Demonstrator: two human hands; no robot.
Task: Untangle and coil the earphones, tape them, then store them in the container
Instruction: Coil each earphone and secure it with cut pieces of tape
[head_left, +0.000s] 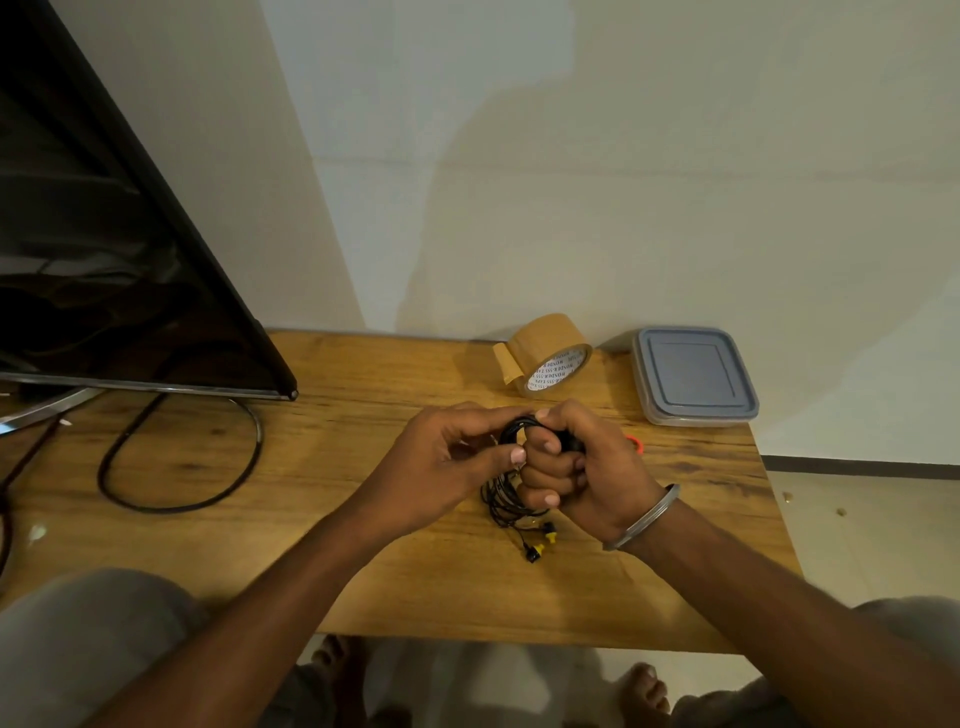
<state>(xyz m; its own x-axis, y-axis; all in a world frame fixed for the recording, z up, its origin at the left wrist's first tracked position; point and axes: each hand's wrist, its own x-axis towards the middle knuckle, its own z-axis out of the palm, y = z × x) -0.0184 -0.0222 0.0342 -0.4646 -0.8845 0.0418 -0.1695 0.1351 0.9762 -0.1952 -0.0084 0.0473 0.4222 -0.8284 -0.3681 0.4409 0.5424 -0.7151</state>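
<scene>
Both hands hold the earphones (500, 499) just above the table (363, 467): the right hand (576, 467) is curled in a fist round the black coil, and the left hand (457, 452) pinches a loop at the top of the bundle, with the yellow-tipped earbuds hanging below. The step in hand is judged to be coiling; taping is not yet done. The next move calls for one hand to clamp the coil while the other reaches the tape roll (550, 358), which stands beside the closed container (691, 374).

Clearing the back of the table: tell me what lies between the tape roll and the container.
Nothing. In the head view, only a narrow strip of bare wooden table separates the tape roll from the lidded container.
</scene>
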